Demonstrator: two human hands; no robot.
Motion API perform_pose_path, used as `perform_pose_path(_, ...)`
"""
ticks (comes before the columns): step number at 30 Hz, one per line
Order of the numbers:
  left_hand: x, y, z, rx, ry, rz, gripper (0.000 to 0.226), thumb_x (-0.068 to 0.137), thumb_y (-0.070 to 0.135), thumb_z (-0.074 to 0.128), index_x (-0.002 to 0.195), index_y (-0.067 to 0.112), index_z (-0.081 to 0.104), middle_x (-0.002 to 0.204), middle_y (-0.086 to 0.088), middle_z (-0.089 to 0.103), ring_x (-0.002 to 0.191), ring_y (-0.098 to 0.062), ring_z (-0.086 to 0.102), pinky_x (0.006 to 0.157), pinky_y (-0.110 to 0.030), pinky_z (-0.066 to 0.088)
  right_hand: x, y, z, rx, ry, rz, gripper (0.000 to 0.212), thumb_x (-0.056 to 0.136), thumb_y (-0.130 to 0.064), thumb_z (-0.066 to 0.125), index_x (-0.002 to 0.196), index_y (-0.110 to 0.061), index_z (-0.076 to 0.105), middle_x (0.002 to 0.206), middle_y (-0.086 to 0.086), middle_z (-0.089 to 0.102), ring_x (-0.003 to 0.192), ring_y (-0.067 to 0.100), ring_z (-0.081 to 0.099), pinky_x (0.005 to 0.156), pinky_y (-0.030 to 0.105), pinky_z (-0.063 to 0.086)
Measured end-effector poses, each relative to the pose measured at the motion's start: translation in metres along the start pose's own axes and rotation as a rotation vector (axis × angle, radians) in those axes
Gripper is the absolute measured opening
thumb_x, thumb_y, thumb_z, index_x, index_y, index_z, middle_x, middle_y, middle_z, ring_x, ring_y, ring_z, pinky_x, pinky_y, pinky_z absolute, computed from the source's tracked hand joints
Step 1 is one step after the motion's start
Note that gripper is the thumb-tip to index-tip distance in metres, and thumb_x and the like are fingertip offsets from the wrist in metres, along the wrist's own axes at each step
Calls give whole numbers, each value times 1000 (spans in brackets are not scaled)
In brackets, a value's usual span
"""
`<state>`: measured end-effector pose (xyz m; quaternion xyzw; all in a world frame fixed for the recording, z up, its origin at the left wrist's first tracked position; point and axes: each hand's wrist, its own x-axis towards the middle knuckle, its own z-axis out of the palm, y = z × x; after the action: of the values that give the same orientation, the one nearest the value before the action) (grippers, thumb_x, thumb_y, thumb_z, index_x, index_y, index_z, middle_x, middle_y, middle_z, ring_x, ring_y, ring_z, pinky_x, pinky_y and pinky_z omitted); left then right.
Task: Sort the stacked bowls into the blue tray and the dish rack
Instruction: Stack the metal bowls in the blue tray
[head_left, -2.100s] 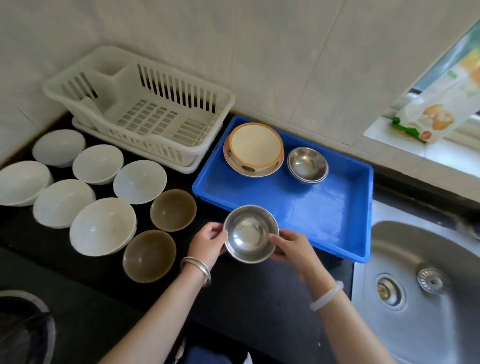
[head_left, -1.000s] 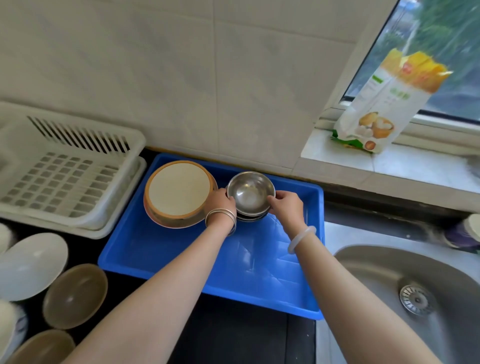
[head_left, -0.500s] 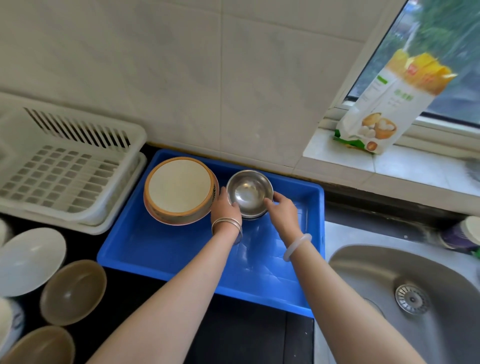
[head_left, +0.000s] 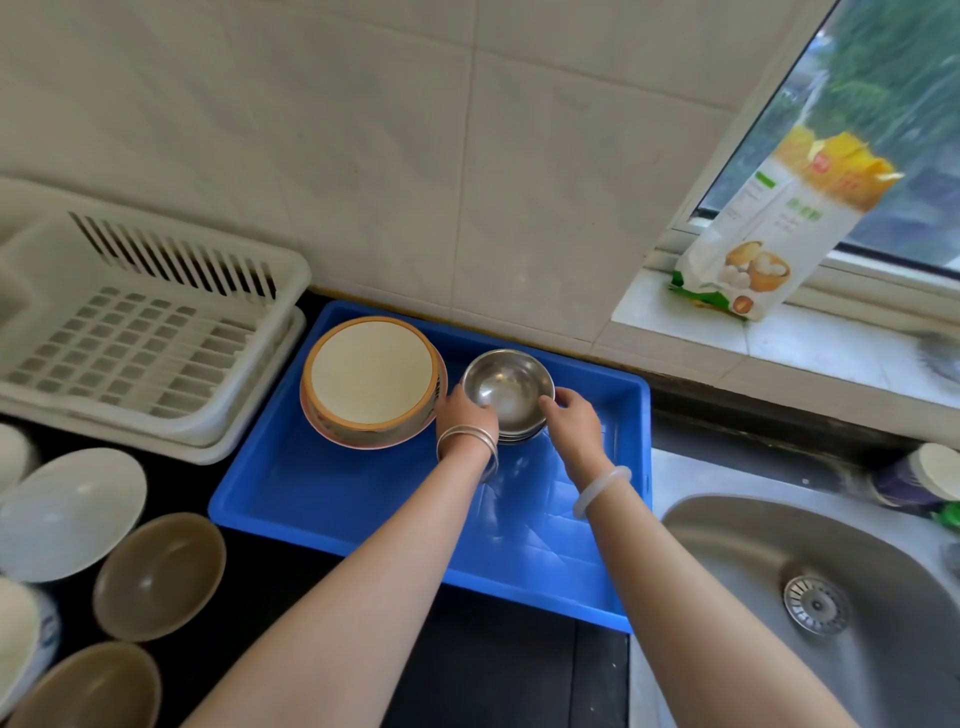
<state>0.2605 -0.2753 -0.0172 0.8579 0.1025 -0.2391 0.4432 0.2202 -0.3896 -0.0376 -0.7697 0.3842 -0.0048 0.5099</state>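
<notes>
Pale wall tiles backed a black counter (head_left: 493, 670), where the blue tray (head_left: 363, 499) sat between the white dish rack (head_left: 156, 338) and a steel sink (head_left: 753, 561). At the tray's far end a steel bowl (head_left: 506, 389) rested on a short stack of steel bowls (head_left: 522, 437), just beside an orange-rimmed bowl (head_left: 371, 374). The left hand (head_left: 465, 415) had its fingers curled against the bowl's left rim. The right hand (head_left: 569, 421) pinched the right rim with bent fingertips. Both hands held it, neither spread wide.

The likeliest trouble was a crooked seat. If one side were let go before the other, the smooth steel could tilt in the nest and rock or slide off. The left wrist, with its metal bangles, lay close to the orange-rimmed bowl, so a careless pull back might knock it.

Much stayed unclear. The left fingertips were hidden behind the hand itself. The bowls under the top one could not be counted, nor could anyone tell whether the top bowl had fully settled. A white bowl (head_left: 67, 512) and brown bowls (head_left: 158, 571) on the counter ran off the left edge, and a container (head_left: 914, 480) beyond the sink was blurred.
</notes>
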Motion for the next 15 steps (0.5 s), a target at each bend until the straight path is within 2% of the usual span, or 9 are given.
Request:
perform_pose_path(3, -2, -2, -1, 13, -3, 7, 43, 91, 12, 41, 133, 3, 41, 141, -19, 41, 121, -34, 48, 98, -42, 44, -5, 2, 0, 38, -14, -19, 36, 93, -18, 46, 127, -11, 56, 123, 8, 62, 109, 20, 55, 81, 29, 41)
perform_pose_path(5, -4, -6, -2, -16, -11, 30, 40, 91, 13, 42, 130, 3, 44, 138, -18, 45, 120, -35, 49, 99, -44, 43, -9, 3, -1, 54, -15, -27, 35, 94, -17, 45, 126, -12, 57, 123, 7, 62, 104, 16, 54, 80, 27, 39)
perform_pose_path(10, -23, -25, -18, -98, -46, 101, 22, 92, 13, 43, 109, 13, 57, 134, -16, 51, 110, -31, 51, 87, -33, 39, -34, 1, -10, -16, 44, -70, 35, 97, -23, 45, 129, -12, 53, 129, 6, 59, 112, 19, 55, 88, 28, 42)
perform_pose_path(13, -43, -47, -39, -85, -58, 146, 40, 94, 18, 42, 133, 14, 46, 139, -5, 49, 125, -23, 47, 98, -32, 39, -68, 0, -5, -81, 26, -155, 32, 97, -22, 44, 126, -13, 55, 124, 3, 61, 100, 12, 52, 78, 22, 37)
perform_pose_path(15, -60, -65, -61, -36, 0, 190, 39, 94, 20, 43, 132, 16, 48, 135, -1, 54, 121, -20, 52, 95, -30, 40, -93, -1, 4, -147, 4, -205, 30, 97, -22, 44, 122, -13, 58, 119, 2, 63, 103, 13, 54, 76, 18, 34)
